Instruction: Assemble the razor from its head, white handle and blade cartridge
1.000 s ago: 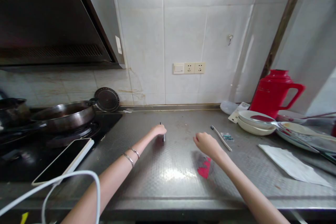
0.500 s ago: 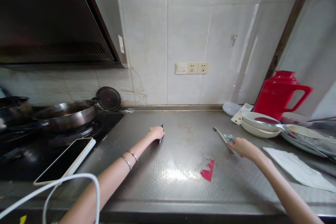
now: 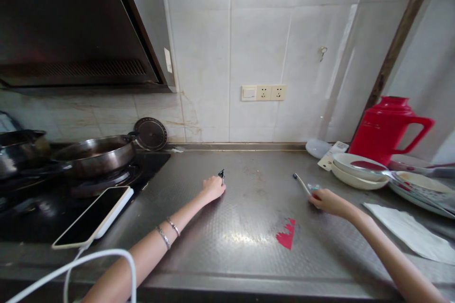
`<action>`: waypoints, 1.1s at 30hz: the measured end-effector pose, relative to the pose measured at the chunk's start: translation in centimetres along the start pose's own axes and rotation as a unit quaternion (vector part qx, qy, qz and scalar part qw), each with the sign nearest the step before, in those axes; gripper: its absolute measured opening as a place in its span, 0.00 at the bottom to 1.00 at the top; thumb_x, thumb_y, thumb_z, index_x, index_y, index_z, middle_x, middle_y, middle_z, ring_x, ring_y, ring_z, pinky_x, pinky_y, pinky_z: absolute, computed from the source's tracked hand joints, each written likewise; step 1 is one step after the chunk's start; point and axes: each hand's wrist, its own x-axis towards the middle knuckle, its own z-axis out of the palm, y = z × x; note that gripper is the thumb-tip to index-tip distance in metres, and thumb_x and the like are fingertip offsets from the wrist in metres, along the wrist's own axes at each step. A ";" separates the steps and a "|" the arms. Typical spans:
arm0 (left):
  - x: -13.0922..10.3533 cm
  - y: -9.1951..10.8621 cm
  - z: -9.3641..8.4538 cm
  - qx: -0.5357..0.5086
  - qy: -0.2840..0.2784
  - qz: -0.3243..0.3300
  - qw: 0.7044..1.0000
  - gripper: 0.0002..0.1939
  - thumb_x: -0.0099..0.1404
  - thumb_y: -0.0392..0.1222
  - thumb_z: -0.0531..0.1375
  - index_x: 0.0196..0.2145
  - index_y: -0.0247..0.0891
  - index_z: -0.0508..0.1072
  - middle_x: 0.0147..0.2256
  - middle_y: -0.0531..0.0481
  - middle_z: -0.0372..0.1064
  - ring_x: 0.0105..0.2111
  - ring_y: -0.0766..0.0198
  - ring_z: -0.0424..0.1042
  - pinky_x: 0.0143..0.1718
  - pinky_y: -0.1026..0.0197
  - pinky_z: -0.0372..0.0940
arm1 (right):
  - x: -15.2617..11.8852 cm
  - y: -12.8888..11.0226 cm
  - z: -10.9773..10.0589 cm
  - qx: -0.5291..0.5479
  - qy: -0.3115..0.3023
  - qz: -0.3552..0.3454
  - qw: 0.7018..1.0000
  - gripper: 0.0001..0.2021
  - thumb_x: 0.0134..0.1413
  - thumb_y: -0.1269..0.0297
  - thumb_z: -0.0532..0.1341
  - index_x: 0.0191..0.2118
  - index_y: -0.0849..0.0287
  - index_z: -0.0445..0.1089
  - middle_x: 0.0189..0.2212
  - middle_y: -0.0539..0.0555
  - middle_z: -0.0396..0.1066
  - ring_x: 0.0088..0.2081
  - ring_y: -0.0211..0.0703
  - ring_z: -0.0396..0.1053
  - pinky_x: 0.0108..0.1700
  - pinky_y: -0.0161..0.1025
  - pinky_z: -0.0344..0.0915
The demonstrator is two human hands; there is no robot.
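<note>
My left hand (image 3: 213, 188) is closed at the middle of the steel counter. From its fingers sticks out a small, narrow black object (image 3: 221, 175) with a pale edge; its kind does not show. Farther right, the closed fingers of my right hand (image 3: 326, 200) are on the lower end of a slim, pale toothbrush (image 3: 301, 182), its dark head pointing away to the left. Against those fingers is a clear packet with teal print (image 3: 313, 187), partly hidden. A jagged red patch (image 3: 287, 235) is on the counter between both hands.
At left, a phone (image 3: 93, 218) with a white cable lies by the stove, where a steel pan (image 3: 95, 156) stands. Stacked bowls (image 3: 357, 177), a red thermos jug (image 3: 386, 128) and a white cloth or paper sheet (image 3: 408, 232) occupy the right side.
My right hand has shifted onto the lower end of the toothbrush, covering more of it and of the packet. The black object now stands up farther from my left hand's fingers.
</note>
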 end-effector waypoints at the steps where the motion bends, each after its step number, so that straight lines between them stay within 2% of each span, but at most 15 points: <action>1: 0.0 0.0 0.0 -0.003 0.004 -0.002 1.000 0.17 0.61 0.43 0.48 0.39 0.36 0.72 0.39 0.39 0.72 0.41 0.53 0.71 0.38 0.57 0.64 | 0.0 -0.4 -0.1 0.005 -0.004 -0.016 1.000 0.14 0.52 0.65 0.53 0.20 0.61 0.67 0.20 0.54 0.70 0.22 0.38 0.65 0.26 0.32 0.52; 4: 0.2 0.2 0.3 -0.009 0.015 -0.005 1.000 0.17 0.61 0.44 0.47 0.38 0.35 0.73 0.39 0.39 0.72 0.40 0.53 0.71 0.38 0.57 0.64 | -0.1 -3.0 -0.5 0.009 0.009 -0.050 0.999 0.17 0.54 0.64 0.49 0.21 0.63 0.69 0.22 0.58 0.71 0.24 0.40 0.66 0.27 0.34 0.51; 12: 1.0 0.8 0.8 -0.013 0.036 -0.011 0.999 0.17 0.60 0.44 0.48 0.36 0.34 0.74 0.39 0.39 0.72 0.41 0.53 0.71 0.39 0.57 0.63 | -0.1 -17.1 0.6 0.001 0.029 -0.097 0.995 0.18 0.54 0.64 0.48 0.27 0.65 0.72 0.28 0.63 0.74 0.30 0.43 0.71 0.27 0.33 0.52; 16: 1.4 1.0 0.6 -0.015 0.037 -0.019 0.999 0.17 0.60 0.44 0.49 0.38 0.34 0.73 0.40 0.39 0.71 0.41 0.53 0.70 0.40 0.57 0.63 | 0.7 -21.6 0.7 -0.011 0.018 -0.130 0.991 0.16 0.54 0.65 0.49 0.29 0.65 0.73 0.31 0.64 0.74 0.33 0.46 0.72 0.29 0.32 0.57; 19: 1.8 1.2 0.6 -0.018 0.037 -0.017 0.999 0.17 0.60 0.44 0.50 0.38 0.34 0.73 0.40 0.39 0.71 0.41 0.53 0.70 0.40 0.56 0.64 | 1.3 -23.3 1.2 -0.019 0.015 -0.140 0.990 0.16 0.53 0.65 0.49 0.31 0.66 0.73 0.33 0.65 0.74 0.35 0.49 0.72 0.31 0.33 0.59; 23: 2.1 1.2 0.8 -0.022 0.034 -0.014 0.999 0.16 0.59 0.44 0.50 0.38 0.34 0.73 0.40 0.39 0.72 0.41 0.53 0.70 0.39 0.57 0.64 | 1.6 -24.4 2.1 -0.023 0.003 -0.141 0.990 0.17 0.54 0.65 0.49 0.33 0.66 0.73 0.34 0.66 0.73 0.36 0.51 0.72 0.33 0.35 0.62; 28: 2.6 1.0 1.1 -0.031 0.030 -0.020 0.999 0.17 0.59 0.44 0.50 0.39 0.34 0.73 0.40 0.38 0.71 0.41 0.52 0.70 0.39 0.56 0.64 | 1.4 -24.7 2.3 -0.029 0.003 -0.153 0.988 0.17 0.54 0.65 0.49 0.34 0.66 0.74 0.34 0.67 0.73 0.36 0.50 0.72 0.35 0.36 0.63; 33: 2.8 0.9 1.2 -0.043 0.023 -0.021 0.999 0.17 0.59 0.45 0.50 0.39 0.36 0.73 0.40 0.40 0.72 0.41 0.52 0.71 0.38 0.55 0.65 | 1.3 -24.3 2.2 -0.022 -0.002 -0.168 0.985 0.17 0.52 0.64 0.49 0.34 0.66 0.75 0.33 0.67 0.74 0.35 0.50 0.72 0.34 0.36 0.62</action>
